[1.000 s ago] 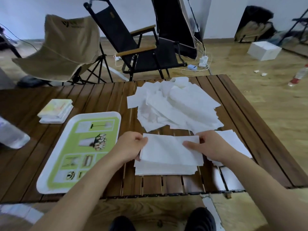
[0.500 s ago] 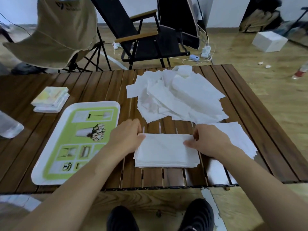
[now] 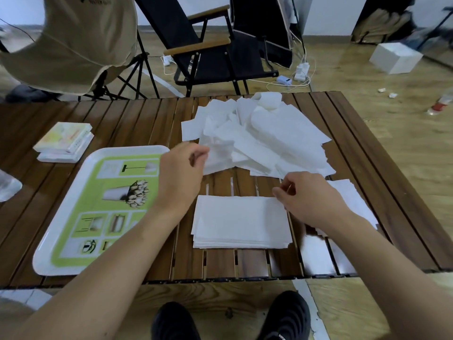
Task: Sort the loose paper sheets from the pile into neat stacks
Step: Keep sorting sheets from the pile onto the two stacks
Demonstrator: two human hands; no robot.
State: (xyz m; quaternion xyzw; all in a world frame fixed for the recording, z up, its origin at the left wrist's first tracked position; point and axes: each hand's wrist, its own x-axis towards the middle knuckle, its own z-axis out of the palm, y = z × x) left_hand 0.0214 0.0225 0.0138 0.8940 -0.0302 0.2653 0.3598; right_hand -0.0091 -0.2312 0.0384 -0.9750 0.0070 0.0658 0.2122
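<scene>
A neat stack (image 3: 241, 222) of white sheets lies on the slatted worktop (image 3: 137, 123), with the loose pile (image 3: 264, 138) just beyond it. The left hand (image 3: 182, 175) is at the pile's edge nearest the stack, fingers curled together; I cannot tell whether they pinch a sheet. The right hand (image 3: 311, 200) hovers at the stack's far right corner, fingers loosely curled

Sparse indoor room, like a makeshift home studio: white wall (image 3: 326, 13), wood-look floor (image 3: 367, 106), slatted folding table (image 3: 122, 119), tan camp chair (image 3: 73, 40), black folding armchair (image 3: 220, 60), power strip (image 3: 301, 71) with trailing cables.
</scene>
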